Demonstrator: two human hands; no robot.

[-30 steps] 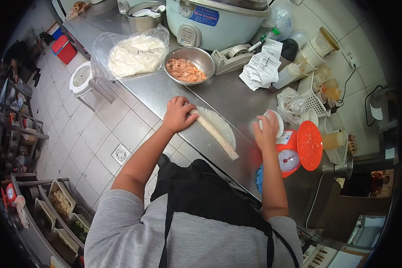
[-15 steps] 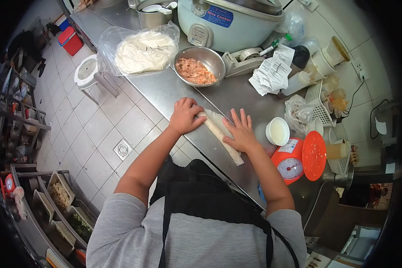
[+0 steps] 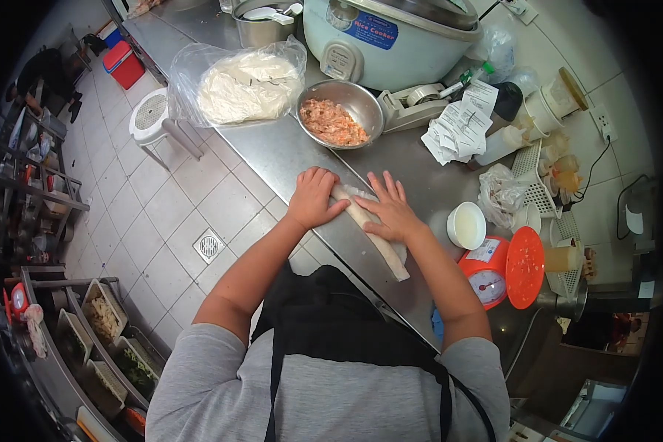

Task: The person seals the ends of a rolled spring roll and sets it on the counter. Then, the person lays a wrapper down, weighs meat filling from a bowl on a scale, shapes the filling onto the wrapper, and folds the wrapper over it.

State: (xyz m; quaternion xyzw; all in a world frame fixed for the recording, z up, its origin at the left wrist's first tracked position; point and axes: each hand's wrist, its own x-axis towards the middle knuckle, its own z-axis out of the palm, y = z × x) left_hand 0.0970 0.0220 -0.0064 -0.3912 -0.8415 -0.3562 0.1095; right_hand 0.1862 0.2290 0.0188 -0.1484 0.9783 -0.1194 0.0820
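Observation:
A long pale roll (image 3: 384, 253) in a thin translucent wrapper lies slantwise on the steel counter (image 3: 280, 166). My left hand (image 3: 315, 199) is closed round its far end, fingers together and thumb along the roll. My right hand (image 3: 392, 210) rests flat over the middle of the roll and the wrapper's edge, fingers spread. Beyond them sits a metal bowl (image 3: 373, 110) with orange-pink minced filling (image 3: 331, 121). To the right of my right hand is a small white bowl (image 3: 465, 225) with pale liquid.
Bagged white sheets (image 3: 247, 85), a rice cooker (image 3: 390, 48), a tape dispenser (image 3: 418, 110) and paper slips (image 3: 460, 125) stand at the back. On the right are an orange scale (image 3: 486, 276) and bottles. A person (image 3: 44, 74) is far left; a stool (image 3: 151, 114) stands beside the counter.
My right hand has left the white bowl and come down on the roll and wrapper. Less of the flat wrapper shows beside the roll. My left hand stays at the far end.

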